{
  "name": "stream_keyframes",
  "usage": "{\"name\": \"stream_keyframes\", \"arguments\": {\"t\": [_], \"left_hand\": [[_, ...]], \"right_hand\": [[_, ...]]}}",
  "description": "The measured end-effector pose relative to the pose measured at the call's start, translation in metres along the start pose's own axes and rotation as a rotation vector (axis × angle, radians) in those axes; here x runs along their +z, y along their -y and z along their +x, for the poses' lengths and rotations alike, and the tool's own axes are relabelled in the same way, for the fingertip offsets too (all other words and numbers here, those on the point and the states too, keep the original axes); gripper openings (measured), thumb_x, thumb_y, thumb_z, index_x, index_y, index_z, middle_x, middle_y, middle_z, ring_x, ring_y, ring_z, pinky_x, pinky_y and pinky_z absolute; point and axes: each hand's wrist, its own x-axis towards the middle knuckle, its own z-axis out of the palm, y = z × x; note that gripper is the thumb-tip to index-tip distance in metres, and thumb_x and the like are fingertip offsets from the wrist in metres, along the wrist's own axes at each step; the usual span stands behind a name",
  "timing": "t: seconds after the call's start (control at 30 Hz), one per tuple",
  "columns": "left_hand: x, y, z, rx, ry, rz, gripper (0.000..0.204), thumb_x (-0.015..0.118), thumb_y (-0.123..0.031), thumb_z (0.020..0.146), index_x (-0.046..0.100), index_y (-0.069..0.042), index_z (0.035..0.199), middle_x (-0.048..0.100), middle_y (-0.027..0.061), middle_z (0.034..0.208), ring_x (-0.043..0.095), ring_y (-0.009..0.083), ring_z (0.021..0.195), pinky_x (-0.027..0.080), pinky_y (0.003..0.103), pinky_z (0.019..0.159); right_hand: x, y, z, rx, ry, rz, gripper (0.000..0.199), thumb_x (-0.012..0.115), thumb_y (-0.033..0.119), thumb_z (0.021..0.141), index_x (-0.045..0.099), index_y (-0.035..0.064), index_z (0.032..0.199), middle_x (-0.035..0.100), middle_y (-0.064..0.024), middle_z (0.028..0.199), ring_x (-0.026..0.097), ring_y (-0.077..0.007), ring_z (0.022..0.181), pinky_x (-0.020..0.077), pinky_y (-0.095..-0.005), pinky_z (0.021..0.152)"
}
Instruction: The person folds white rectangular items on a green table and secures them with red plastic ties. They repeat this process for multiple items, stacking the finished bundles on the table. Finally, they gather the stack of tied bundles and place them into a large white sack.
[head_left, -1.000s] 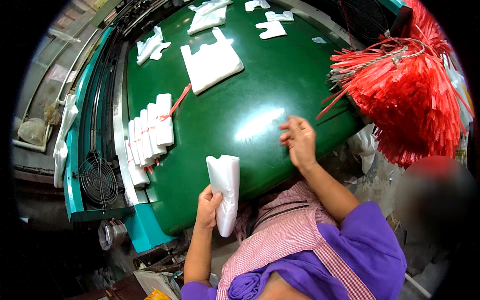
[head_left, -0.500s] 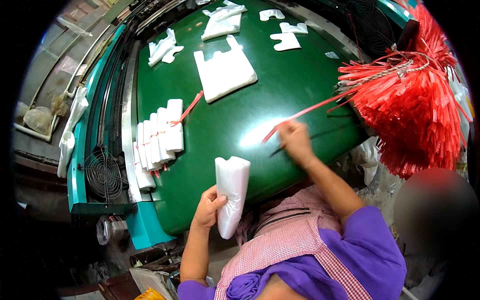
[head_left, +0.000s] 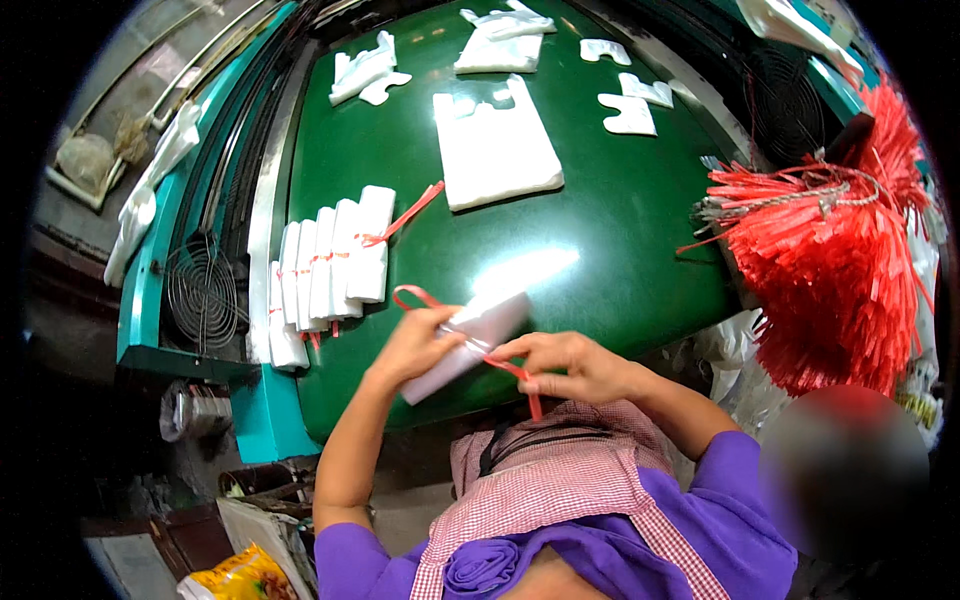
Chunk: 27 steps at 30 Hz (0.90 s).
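Note:
A rolled bundle of white plastic bags [head_left: 497, 318] lies slanted just over the near edge of the green table, partly hidden by my fingers. My left hand [head_left: 412, 348] is closed on the bundle's left side, the thumb pressing across its middle. A red plastic strip [head_left: 534, 404] runs round the bundle, one end looping up past my left hand. My right hand [head_left: 575, 366] pinches the other end, which hangs below the fingers. On the left stand several rolled white bundles [head_left: 343, 255] side by side, bound with red strips.
The green table [head_left: 620, 250] carries a flat stack of white bags [head_left: 500, 155] and smaller white offcuts [head_left: 628, 115]. A thick bunch of red strips [head_left: 830, 280] hangs at the right edge. A round wire fan guard [head_left: 202, 293] sits beyond the left edge.
My right hand has come from the right with the strip to the bundle. The bundle has gone from upright to slanted, and the strip now passes round it.

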Motion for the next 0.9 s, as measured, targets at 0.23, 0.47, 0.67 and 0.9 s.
{"name": "stream_keyframes", "arguments": {"t": [0.23,0.47,0.67,0.9], "left_hand": [[0.063,-0.001,-0.007,0.086,-0.302,-0.008,0.047,0.068,-0.009,0.075,0.059,-0.006,0.121,0.066,0.0132,0.091,0.062,0.0216,0.089,0.046,0.032,0.083],[0.069,0.006,0.024,-0.138,-0.372,-0.715,0.010,0.060,-0.002,0.086,0.067,0.003,0.091,0.065,0.0057,0.075,0.054,0.0078,0.058,0.043,0.020,0.053],[0.082,0.002,0.046,-0.025,-0.340,-0.540,0.013,0.064,-0.008,0.085,0.059,0.001,0.078,0.058,0.0006,0.070,0.050,0.0068,0.060,0.041,0.021,0.056],[0.088,0.007,0.019,0.346,-0.511,-0.042,0.016,0.070,-0.009,0.077,0.056,-0.001,0.077,0.058,0.0105,0.095,0.055,0.0205,0.082,0.046,0.030,0.069]], "right_hand": [[-0.004,-0.040,0.037,0.560,-0.126,0.512,0.018,0.051,0.008,0.089,0.063,-0.0043,0.096,0.060,-0.0041,0.075,0.057,-0.0098,0.067,0.0495,-0.0238,0.063],[-0.013,-0.047,0.018,-0.055,-0.087,-0.741,0.025,0.062,0.010,0.072,0.060,0.0043,0.096,0.056,-0.0121,0.095,0.057,-0.0292,0.089,0.0515,-0.0395,0.068],[-0.015,-0.031,0.015,0.062,0.098,-0.709,0.011,0.057,0.011,0.075,0.059,0.0013,0.070,0.061,-0.0126,0.085,0.060,-0.0293,0.073,0.0510,-0.0367,0.057],[-0.028,-0.074,0.043,0.605,-0.177,0.314,0.026,0.051,0.003,0.081,0.063,-0.0034,0.103,0.064,-0.0085,0.075,0.055,-0.0122,0.057,0.0444,-0.0278,0.049]]}}
